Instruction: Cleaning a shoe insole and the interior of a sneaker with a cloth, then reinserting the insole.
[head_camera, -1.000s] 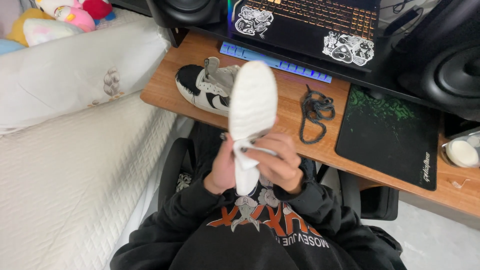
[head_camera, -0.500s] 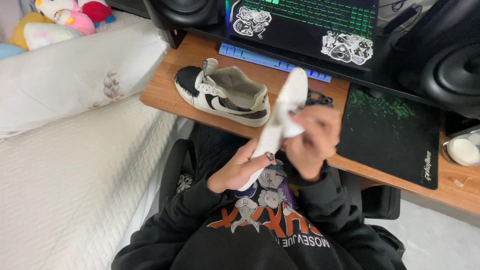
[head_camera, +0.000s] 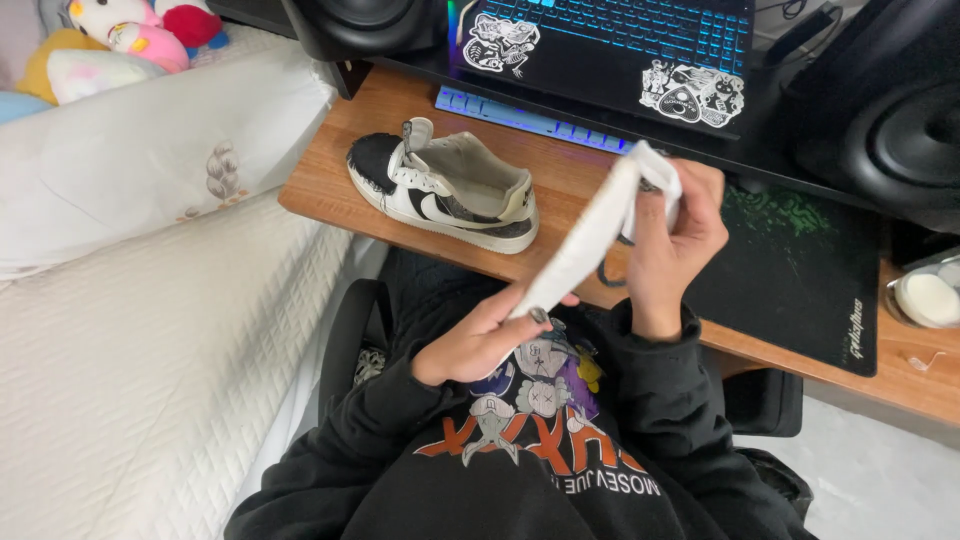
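Insole, white: where was it held?

It was held slantwise over the near edge of the desk, between the sneaker and the black mouse mat, touching neither.

What had been changed?

A second earlier its flat face was shown upright, with both hands at its lower end. It had since been turned edge-on and tilted, and the right hand had been moved up to its top end. So it was kept out of the sneaker and spanned between two hands.

How were the fingers set?

The right fingers were curled shut round the upper tip. The lower end was pinched by the left hand, thumb on top, fingers closed beneath.
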